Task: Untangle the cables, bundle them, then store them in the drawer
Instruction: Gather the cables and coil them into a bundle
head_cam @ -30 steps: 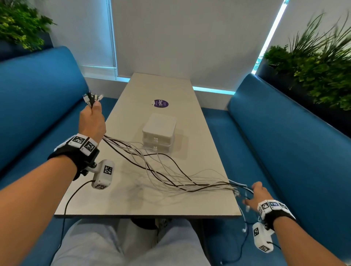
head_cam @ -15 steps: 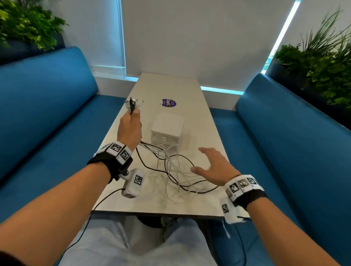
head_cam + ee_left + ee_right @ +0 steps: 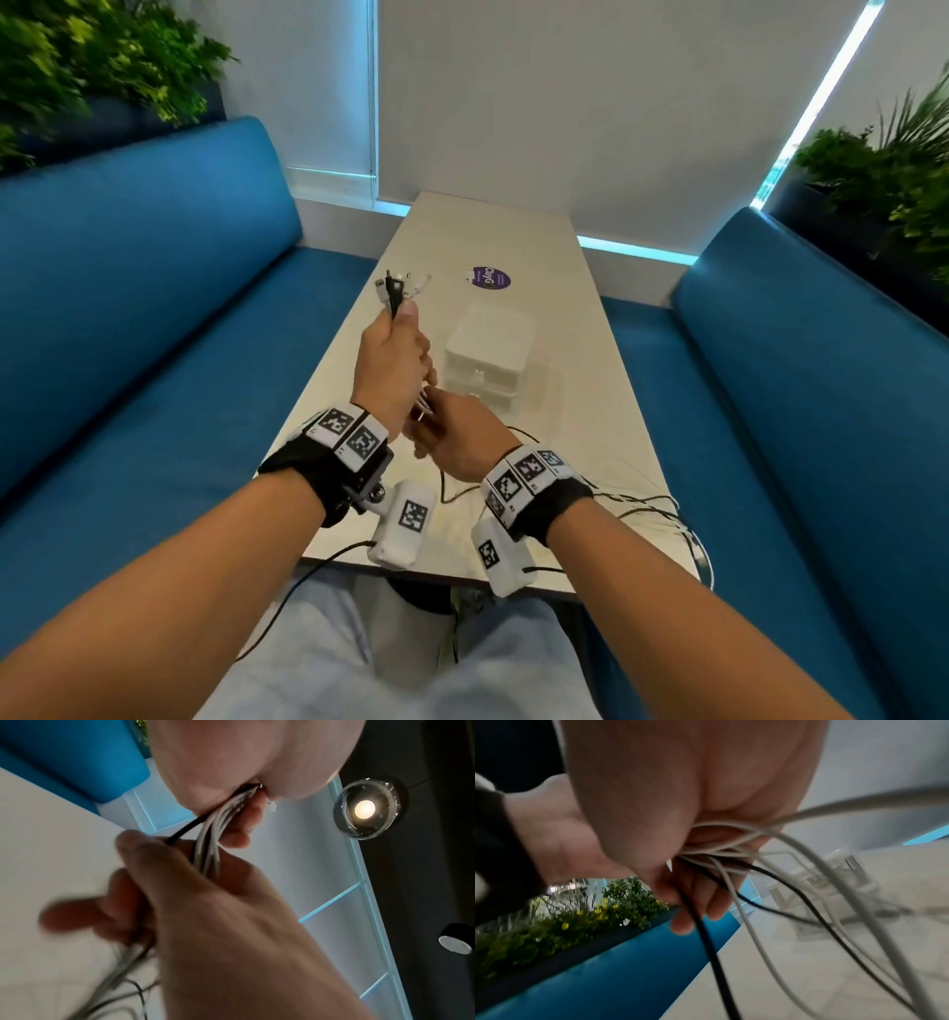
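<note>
Raised over the table, my left hand [image 3: 394, 354] grips a bunch of white and black cables [image 3: 422, 406]. Their plugs [image 3: 400, 288] stick up out of the fist. My right hand [image 3: 454, 437] sits just below the left one, its fingers curled round the same cables [image 3: 208, 852]. In the right wrist view the strands [image 3: 721, 850] run through the right hand [image 3: 693, 902], and a black cable [image 3: 708, 939] hangs down from it. The loose ends [image 3: 642, 506] trail over the table's near right corner. A small white drawer box [image 3: 488, 354], shut, stands mid-table just right of my hands.
The long pale table [image 3: 590, 411] runs away from me between two blue benches [image 3: 154, 318]. A round purple sticker [image 3: 490, 278] lies beyond the box. Planters with green plants [image 3: 883, 180] stand behind both benches. My knees are under the near edge.
My right hand came from the table's right edge, passed open over the cables, and now grips them just below the left hand. The left hand moved in from the left over the table.
</note>
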Available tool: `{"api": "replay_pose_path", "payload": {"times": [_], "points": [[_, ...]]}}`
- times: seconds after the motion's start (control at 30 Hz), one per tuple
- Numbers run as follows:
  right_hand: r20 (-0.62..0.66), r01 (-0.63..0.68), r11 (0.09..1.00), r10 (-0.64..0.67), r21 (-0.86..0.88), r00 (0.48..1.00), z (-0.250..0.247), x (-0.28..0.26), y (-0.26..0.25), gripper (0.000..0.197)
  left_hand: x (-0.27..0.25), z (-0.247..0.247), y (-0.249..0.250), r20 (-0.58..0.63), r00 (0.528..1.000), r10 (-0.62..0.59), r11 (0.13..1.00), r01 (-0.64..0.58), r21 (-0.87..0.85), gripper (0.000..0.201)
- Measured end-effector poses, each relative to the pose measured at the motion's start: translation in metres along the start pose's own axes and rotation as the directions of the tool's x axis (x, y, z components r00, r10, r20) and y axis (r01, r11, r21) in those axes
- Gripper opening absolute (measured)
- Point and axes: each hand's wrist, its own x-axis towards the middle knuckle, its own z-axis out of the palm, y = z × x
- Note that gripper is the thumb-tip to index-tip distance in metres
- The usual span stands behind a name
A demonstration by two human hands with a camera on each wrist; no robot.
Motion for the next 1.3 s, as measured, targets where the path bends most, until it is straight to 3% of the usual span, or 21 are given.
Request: {"api": "replay_pose_path", "payload": {"times": [0.07, 0.17, 0.23, 0.47, 0.67, 0.77, 0.87, 1.07, 1.17, 1.3], "points": [[-0.024, 0.012, 1.0, -0.012, -0.022, 1.0, 0.001, -0.005, 0.001, 0.015, 0.006, -0.007, 0.003, -0.042, 0.999, 0.011, 1.0, -0.013, -0.029, 0.026], [-0.004, 0.007, 0.996, -0.007, -0.089, 1.0, -0.004, -0.019, 0.022, 0.025, 0.022, -0.021, -0.003, -0.104, 0.984, -0.145, 0.961, 0.115, -0.251, 0.025], [0.043, -0.016, 0.998, 0.019, -0.068, 0.999, -0.01, -0.028, 0.041, 0.031, 0.026, -0.027, -0.012, -0.093, 0.971, -0.222, 0.936, 0.186, -0.298, 0.031], [0.102, -0.097, 0.954, 0.131, -0.283, 0.986, -0.021, -0.035, 0.073, 0.035, 0.032, -0.033, -0.029, -0.116, 0.958, -0.261, 0.957, 0.24, -0.165, 0.027], [0.11, -0.148, 0.986, 0.156, -0.082, 0.982, -0.021, -0.05, 0.083, 0.046, 0.022, -0.042, -0.045, -0.051, 0.963, -0.264, 0.963, 0.266, 0.033, 0.027], [0.11, -0.163, 0.985, 0.168, -0.052, 0.98, -0.023, -0.056, 0.084, 0.053, 0.017, -0.049, -0.055, 0.032, 0.982, -0.185, 0.899, 0.156, 0.41, 0.033], [0.155, -0.166, 0.981, 0.181, -0.1, 0.971, -0.022, -0.057, 0.088, 0.053, 0.011, -0.049, -0.066, 0.188, 0.976, -0.114, 0.693, -0.058, 0.719, 0.033], [0.17, -0.184, 0.982, 0.19, -0.05, 0.967, -0.022, -0.055, 0.089, 0.035, -0.009, -0.047, -0.076, 0.446, 0.884, -0.137, 0.556, -0.304, 0.774, 0.025], [0.127, -0.175, 0.984, 0.175, -0.009, 0.976, -0.022, -0.05, 0.085, 0.032, -0.023, -0.046, -0.083, 0.509, 0.845, -0.165, 0.575, -0.337, 0.745, 0.021], [0.092, -0.153, 0.988, 0.151, 0.021, 0.984, -0.026, -0.042, 0.081, 0.031, -0.028, -0.041, -0.092, 0.535, 0.825, -0.182, 0.592, -0.343, 0.73, 0.015]]}}
